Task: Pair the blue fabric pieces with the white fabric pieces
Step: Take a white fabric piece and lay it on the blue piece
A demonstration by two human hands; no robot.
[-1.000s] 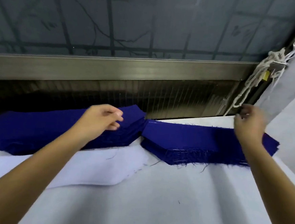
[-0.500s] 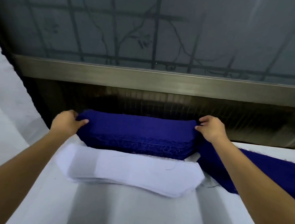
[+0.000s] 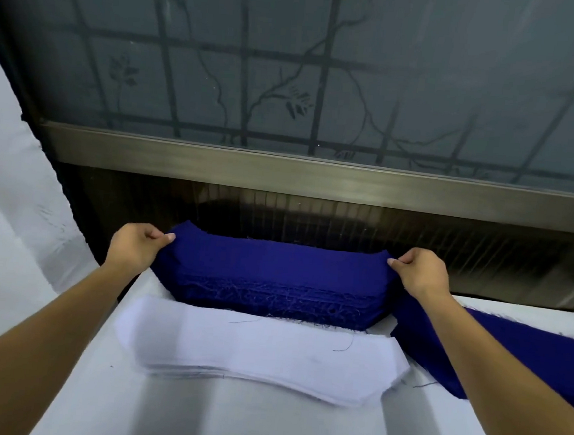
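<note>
Blue fabric pieces (image 3: 274,278) lie in a thick stack at the far edge of the white-covered table (image 3: 228,425). The stack's frayed near edge faces the camera, with loose threads hanging out. The left hand (image 3: 135,250) pinches the left end of the top layers, thumb and curled fingers closed on the cloth. The right hand (image 3: 418,274) grasps the right end in the same way. The top of the stack rises a little at both ends where the hands hold it (how many layers each pinch has caught cannot be told).

Just on the near side of the blue stack lies the stack of white fabric pieces (image 3: 257,352). It has a similar curved outline and lies flat on the table, with a couple of dark stray threads on top. To the right, a second blue stack (image 3: 515,352) runs off towards the right edge, its left end passing under the right forearm.

Beyond the table stands a brushed metal rail (image 3: 316,176). Above it is a frosted window (image 3: 359,68) with a grid of bars and branch shadows behind the glass. White cloth (image 3: 2,195) hangs at the far left.
</note>
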